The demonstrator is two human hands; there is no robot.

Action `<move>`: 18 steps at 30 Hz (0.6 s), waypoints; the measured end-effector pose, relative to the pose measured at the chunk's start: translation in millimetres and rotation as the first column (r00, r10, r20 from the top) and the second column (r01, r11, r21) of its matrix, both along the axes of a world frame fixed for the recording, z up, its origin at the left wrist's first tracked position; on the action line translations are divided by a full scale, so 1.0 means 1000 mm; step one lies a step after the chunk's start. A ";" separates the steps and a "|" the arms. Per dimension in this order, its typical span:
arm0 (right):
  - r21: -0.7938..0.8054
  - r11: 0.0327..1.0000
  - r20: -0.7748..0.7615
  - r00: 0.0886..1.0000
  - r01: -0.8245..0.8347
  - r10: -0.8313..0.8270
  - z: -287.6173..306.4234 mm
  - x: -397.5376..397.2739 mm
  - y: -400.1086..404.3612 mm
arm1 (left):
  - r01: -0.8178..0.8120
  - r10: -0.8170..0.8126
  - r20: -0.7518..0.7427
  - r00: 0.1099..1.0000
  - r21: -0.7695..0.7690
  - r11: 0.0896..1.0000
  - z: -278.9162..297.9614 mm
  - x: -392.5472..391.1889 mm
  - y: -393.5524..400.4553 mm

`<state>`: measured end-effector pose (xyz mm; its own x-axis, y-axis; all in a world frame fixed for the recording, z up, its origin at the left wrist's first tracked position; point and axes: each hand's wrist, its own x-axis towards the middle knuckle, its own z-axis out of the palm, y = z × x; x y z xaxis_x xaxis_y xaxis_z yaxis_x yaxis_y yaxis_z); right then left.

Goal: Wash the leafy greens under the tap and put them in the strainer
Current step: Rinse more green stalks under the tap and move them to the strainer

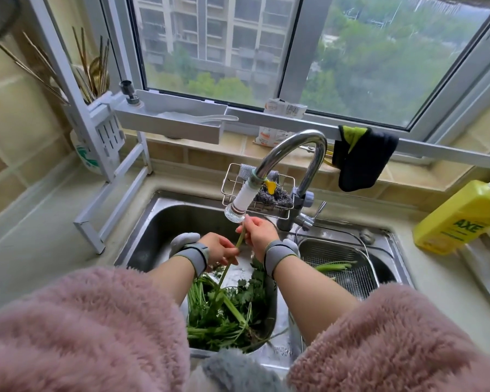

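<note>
- Your left hand [221, 248] and right hand [259, 232] are both pinching one slender green stalk [239, 241] beneath the tap [235, 213].
- Leafy greens [227, 309] are filling the round steel bowl [272, 321]; a few stalks are lying in the mesh strainer [351, 274].

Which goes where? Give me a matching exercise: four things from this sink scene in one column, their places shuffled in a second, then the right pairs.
Things
1. stalk
2. strainer
3. dish soap bottle
4. dark cloth

Places
A. hanging from the rail by the window
B. on the counter to the right of the sink
C. held in both hands under the tap head
D. sitting in the right side of the sink, a few green stems in it

Pairs: 1-C, 2-D, 3-B, 4-A
</note>
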<state>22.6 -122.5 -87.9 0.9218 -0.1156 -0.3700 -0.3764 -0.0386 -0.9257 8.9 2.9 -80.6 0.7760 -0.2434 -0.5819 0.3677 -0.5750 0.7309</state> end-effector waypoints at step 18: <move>0.015 0.999 -0.035 0.999 -0.041 0.041 0.004 -0.002 0.007 | -0.039 0.039 0.022 0.999 0.002 0.999 0.011 -0.003 -0.007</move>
